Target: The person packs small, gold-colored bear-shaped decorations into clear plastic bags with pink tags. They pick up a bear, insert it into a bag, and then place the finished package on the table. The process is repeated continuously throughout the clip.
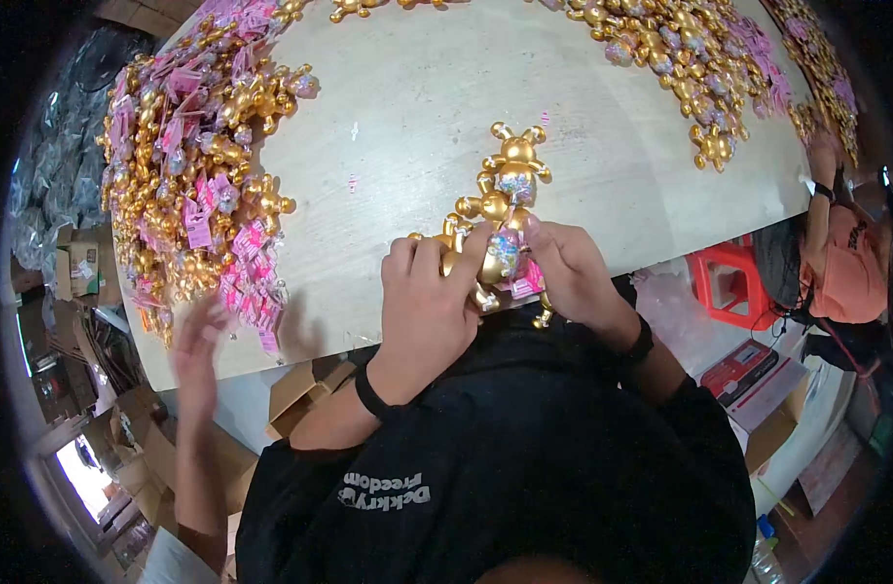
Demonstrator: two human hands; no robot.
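Observation:
At the table's near edge, my left hand (422, 307) is closed around a shiny gold bear figure (493, 255) with a clear belly full of coloured bits. My right hand (575, 271) pinches the same figure from the other side, its thumb by the belly. Under the right fingers a pink tag (530, 280) shows. Just beyond my hands, another gold bear (517, 151) lies on the table, with more gold parts between it and my fingers. My palms hide part of the held figure.
Gold bears with pink tags heap up at the left (183, 165) and far right (675, 58) of the white table (388, 127). A co-worker's blurred hand (198, 350) is at the left heap. Another person (850, 258) sits at right near a red stool (728, 287). Cardboard boxes (305, 389) stand below.

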